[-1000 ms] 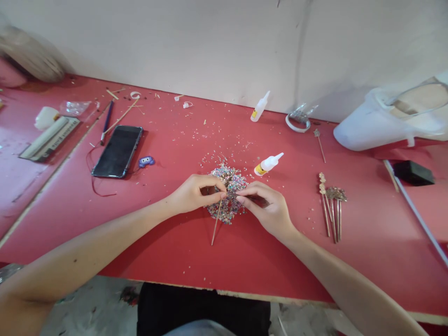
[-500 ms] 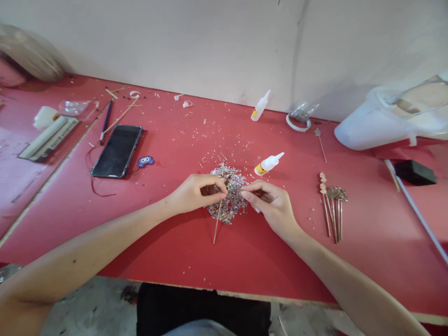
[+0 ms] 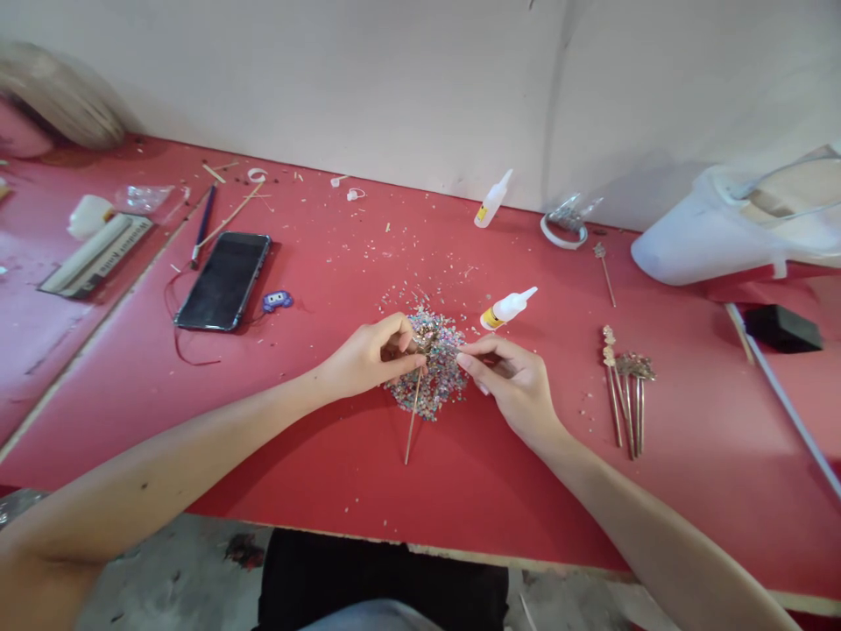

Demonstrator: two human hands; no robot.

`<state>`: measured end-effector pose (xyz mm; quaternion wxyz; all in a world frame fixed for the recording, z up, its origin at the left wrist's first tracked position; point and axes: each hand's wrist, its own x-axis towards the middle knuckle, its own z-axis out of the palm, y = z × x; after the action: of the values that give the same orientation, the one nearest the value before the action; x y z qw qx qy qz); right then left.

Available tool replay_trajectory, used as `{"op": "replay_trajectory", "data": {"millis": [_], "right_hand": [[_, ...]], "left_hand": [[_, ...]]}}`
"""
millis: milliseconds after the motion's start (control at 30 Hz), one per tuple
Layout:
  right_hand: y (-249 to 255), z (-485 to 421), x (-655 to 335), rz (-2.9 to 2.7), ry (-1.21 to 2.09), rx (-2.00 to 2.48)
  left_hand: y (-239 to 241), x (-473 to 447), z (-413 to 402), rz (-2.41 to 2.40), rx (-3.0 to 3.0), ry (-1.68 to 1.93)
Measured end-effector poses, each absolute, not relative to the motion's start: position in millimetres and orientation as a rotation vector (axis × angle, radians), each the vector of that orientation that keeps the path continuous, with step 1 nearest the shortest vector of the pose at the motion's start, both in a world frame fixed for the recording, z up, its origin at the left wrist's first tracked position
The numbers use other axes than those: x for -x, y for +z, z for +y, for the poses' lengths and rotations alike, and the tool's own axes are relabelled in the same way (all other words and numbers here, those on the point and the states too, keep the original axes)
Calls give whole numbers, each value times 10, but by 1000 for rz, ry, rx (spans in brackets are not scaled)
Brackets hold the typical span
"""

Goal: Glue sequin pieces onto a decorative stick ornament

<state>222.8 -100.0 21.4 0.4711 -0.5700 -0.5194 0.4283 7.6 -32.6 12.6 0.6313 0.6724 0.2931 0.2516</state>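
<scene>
My left hand [image 3: 378, 350] is closed on a thin hair stick [image 3: 413, 425], whose shaft slants down toward the table's front edge. The stick's ornamental head [image 3: 426, 335] sits just past my fingers, over a pile of small multicoloured glittering chips [image 3: 434, 399]. To the right of the pile, my right hand [image 3: 509, 372] has thumb and forefinger pinched together. Whatever is between those fingertips is too small to make out. A white glue bottle with a yellow label [image 3: 505, 308] lies tilted beyond my right hand.
A second glue bottle [image 3: 492, 200] is by the wall. Several decorated hair sticks [image 3: 627, 394] lie at right, near a white bucket [image 3: 710, 223] and a black block [image 3: 781, 329]. Leftward are a phone [image 3: 224, 282], a purple charm [image 3: 277, 301], a brush [image 3: 203, 226] and a knife packet [image 3: 98, 254].
My left forefinger has lifted slightly off the thumb, and the stick has shifted a little. My right hand stays pinched beside the pile. The whole view has shifted slightly.
</scene>
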Motion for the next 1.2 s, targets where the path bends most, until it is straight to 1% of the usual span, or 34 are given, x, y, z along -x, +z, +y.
{"op": "replay_trajectory", "data": {"millis": [1200], "right_hand": [[125, -1015, -2191, -1431, 946, 1379]], "left_hand": [[121, -68, -320, 630, -1652, 579]]}}
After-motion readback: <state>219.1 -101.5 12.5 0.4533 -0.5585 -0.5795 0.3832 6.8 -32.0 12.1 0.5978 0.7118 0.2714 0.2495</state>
